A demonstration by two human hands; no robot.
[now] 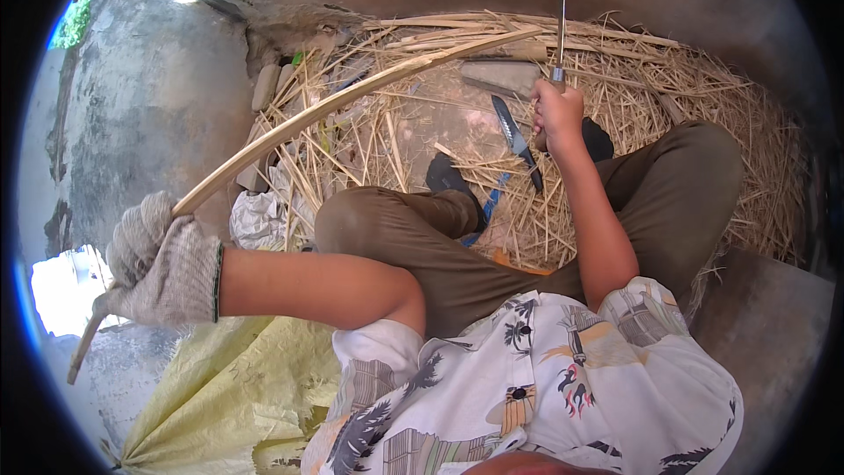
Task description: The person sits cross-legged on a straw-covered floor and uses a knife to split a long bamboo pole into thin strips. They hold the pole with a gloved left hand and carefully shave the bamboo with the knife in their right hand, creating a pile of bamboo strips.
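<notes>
My left hand [163, 259], in a grey knitted glove, is closed around a long, pale bamboo strip [334, 98] near its lower end. A short end pokes out below the glove, while the rest slants up and away to the right in a slight curve. My bare right hand [558, 114] grips the handle of a long-bladed knife [561, 13]. Its blade points away from me and appears almost edge-on, close to the strip's far tip; I cannot tell whether they touch. A second, dark-bladed knife [512, 130] lies on the ground between my feet.
Shavings and split strips [738, 123] cover the ground along the far wall and to the right. A flat stone block [501, 77] lies beyond the loose knife. Yellow woven sacking [220, 378] spreads at lower left, near a crumpled whitish sheet [258, 218]. Walls stand left and ahead.
</notes>
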